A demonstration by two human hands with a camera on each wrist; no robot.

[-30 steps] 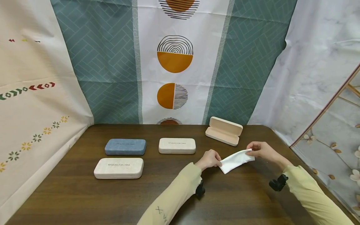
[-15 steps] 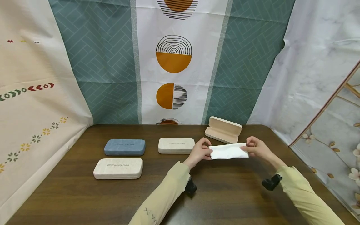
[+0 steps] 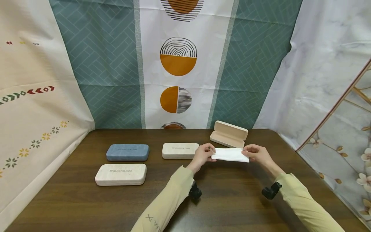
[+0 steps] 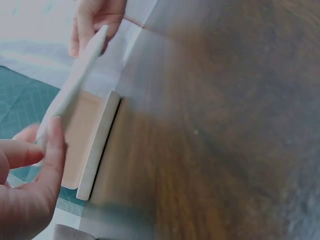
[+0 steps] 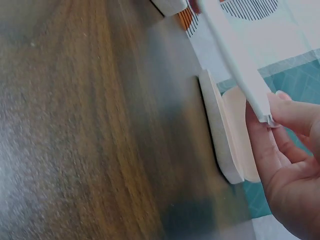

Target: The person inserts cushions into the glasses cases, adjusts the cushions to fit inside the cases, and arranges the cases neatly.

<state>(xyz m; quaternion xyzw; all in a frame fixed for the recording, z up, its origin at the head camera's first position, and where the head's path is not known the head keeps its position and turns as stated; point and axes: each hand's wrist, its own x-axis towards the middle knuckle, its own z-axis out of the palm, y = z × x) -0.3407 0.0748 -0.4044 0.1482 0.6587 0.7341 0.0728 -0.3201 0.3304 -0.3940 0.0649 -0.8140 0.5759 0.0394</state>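
A folded white cloth [image 3: 230, 154] is stretched level between both hands above the table. My left hand [image 3: 202, 155] pinches its left end between thumb and fingers; my right hand [image 3: 259, 155] pinches the right end. In the left wrist view the cloth [image 4: 75, 82] appears nearly edge-on, as does the cloth [image 5: 237, 60] in the right wrist view. Just behind it an opened glasses case [image 3: 231, 130] with a beige lining rests on the table, its lid raised. No contents show in the part of the case that is visible.
On the left lie a blue glasses case [image 3: 127, 152] and a white glasses case [image 3: 120, 174], both closed. Another closed white case [image 3: 179, 150] sits beside my left hand. Patterned curtains [image 3: 179, 64] hang behind the brown table [image 3: 223, 203].
The cloth has risen from a slant near the tabletop to nearly level, moving back and left toward the opened case. Both hands kept hold of its ends.
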